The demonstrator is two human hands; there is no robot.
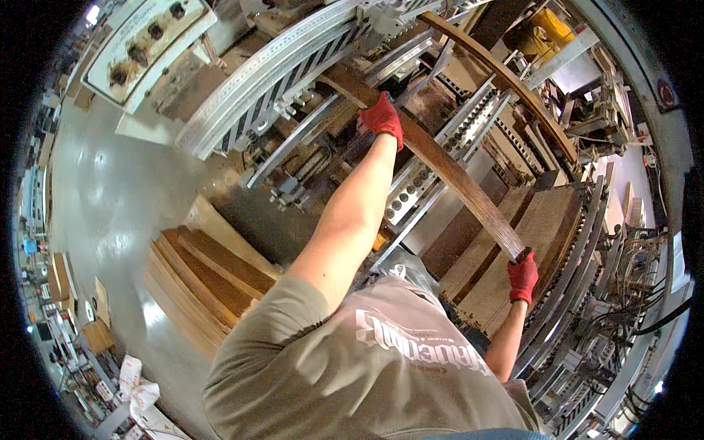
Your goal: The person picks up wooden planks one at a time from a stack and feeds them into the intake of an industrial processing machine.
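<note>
Grey t-shirt (381,367) and shoulder fill the bottom of the view, so you're basically looking down past the person's chest at the work. Both hands wear red gloves. Left hand (383,117) is clenched around the far end of a long curved wooden strip (447,170), and right hand (522,277) is wrapped around the near end, so the strip hangs in the air between them, sloping down toward the body. It sits right over the metal machine (293,81), the big rack of perforated rails and rollers, and doesn't look like it's resting on anything yet.

Going by that machine as the landmark: another curved strip (513,81) lies on its far side, flat wooden panels (513,249) are stacked at its near right edge just under the right hand, and a second pile of boards (198,282) sits on the floor (110,198) to its left.

My read is that this is the carrying step, with the strip mid-lift over the rails. Whatever comes next calls for keeping both ends level and lining the curve up with the rails before either hand lets go.
</note>
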